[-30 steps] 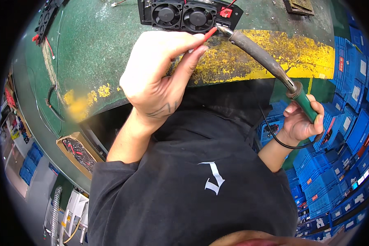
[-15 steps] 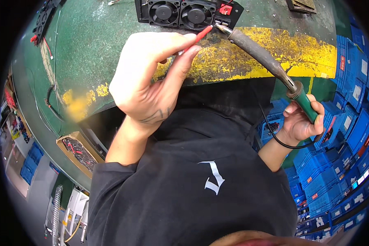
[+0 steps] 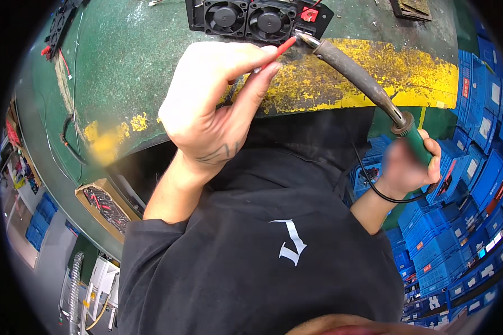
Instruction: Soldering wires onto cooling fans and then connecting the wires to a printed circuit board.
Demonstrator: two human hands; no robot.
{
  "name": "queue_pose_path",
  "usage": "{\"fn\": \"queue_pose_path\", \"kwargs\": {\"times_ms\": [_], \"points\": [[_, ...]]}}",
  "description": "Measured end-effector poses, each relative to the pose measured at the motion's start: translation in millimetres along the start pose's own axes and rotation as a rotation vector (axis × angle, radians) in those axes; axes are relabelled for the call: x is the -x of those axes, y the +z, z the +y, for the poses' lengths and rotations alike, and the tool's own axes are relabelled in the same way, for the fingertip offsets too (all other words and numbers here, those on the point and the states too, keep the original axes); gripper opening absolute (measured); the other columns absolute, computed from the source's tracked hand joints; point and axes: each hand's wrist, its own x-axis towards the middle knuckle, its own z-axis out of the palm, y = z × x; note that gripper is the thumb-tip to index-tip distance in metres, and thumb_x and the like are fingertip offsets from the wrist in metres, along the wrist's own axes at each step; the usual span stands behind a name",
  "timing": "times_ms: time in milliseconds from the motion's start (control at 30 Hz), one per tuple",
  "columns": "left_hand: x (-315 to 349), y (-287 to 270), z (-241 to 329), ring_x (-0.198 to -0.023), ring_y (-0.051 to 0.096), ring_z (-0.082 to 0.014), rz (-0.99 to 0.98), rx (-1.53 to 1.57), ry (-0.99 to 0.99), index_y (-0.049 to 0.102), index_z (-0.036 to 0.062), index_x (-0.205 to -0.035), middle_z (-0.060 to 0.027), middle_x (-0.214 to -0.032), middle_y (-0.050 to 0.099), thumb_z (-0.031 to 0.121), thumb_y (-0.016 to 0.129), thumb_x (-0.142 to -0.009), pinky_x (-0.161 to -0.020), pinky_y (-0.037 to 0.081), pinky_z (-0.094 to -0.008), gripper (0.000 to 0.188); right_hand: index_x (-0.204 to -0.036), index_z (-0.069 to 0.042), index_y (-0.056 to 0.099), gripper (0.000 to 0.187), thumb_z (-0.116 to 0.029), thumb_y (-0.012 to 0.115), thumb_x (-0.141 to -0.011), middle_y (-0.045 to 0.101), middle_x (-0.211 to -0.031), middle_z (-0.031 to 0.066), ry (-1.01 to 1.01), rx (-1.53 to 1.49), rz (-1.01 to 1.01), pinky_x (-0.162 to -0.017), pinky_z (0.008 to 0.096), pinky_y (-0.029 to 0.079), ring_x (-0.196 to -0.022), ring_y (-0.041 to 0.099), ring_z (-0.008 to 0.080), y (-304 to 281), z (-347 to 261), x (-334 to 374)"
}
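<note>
My left hand [image 3: 212,100] pinches a thin red piece [image 3: 285,47] that points far and right. My right hand [image 3: 406,170] is curled around the green handle [image 3: 414,144] of a soldering iron [image 3: 353,70], which slants from near right to far left. Their tips sit close together, beside a black panel [image 3: 322,21] with two fans [image 3: 270,22].

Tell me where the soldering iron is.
In the head view, the soldering iron slants through the right half, green handle in the right hand, tip beside the thin red piece in the left hand.
</note>
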Motion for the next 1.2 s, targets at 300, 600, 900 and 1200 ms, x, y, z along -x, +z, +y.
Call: {"fn": "queue_pose_path", "kwargs": {"times_ms": [300, 600, 900, 1200], "points": [[-2.3, 8.5, -3.4, -0.077, 0.068, -0.0216, 0.085, -0.031, 0.018, 0.073, 0.0002, -0.092, -0.0096, -0.084, 0.072, -0.005, 0.080, -0.071, -0.070, 0.052, -0.0296, 0.022, -0.115, -0.005, 0.067, 0.047, -0.042, 0.046, -0.095, 0.066, -0.112, 0.0249, 0.031, -0.025, -0.029, -0.041, 0.0290, 0.049, -0.066, 0.068, 0.0316, -0.7, 0.4, -2.3], [-6.5, 9.8, -8.9, -0.075, 0.066, -0.0214, 0.075, -0.119, 0.173, 0.073, 0.0012, -0.092, -0.0088, -0.082, 0.071, -0.003, 0.081, -0.070, -0.068, 0.051, -0.0293, 0.023, -0.115, -0.002, 0.063, 0.048, -0.040, 0.041, -0.099, 0.064, -0.100, 0.0240, 0.016, -0.019, 0.029, -0.046, 0.0332, 0.055, -0.061, 0.066, 0.0306, 0.3, 0.9, 0.3], [-11.5, 3.2, 0.9, -0.078, 0.067, -0.0234, -0.015, -0.182, 0.232, 0.071, -0.0036, -0.092, -0.0122, -0.085, 0.071, -0.009, 0.078, -0.072, -0.072, 0.053, -0.0306, 0.022, -0.114, -0.005, 0.068, 0.046, -0.041, 0.047, -0.095, 0.066, -0.112, 0.0232, 0.034, -0.027, 0.003, -0.042, 0.0297, 0.051, -0.063, 0.067, 0.0312, -0.7, 2.7, 2.0], [-14.4, 9.9, -3.0, -0.070, 0.064, -0.0210, 0.056, -0.199, 0.285, 0.071, 0.0002, -0.087, -0.0078, -0.077, 0.067, -0.002, 0.081, -0.069, -0.065, 0.050, -0.0299, 0.021, -0.112, -0.006, 0.071, 0.045, -0.041, 0.049, -0.095, 0.068, -0.109, 0.0239, 0.006, -0.060, 0.127, -0.044, 0.0277, 0.049, -0.061, 0.065, 0.0291, -0.8, 0.9, 2.5]]}}
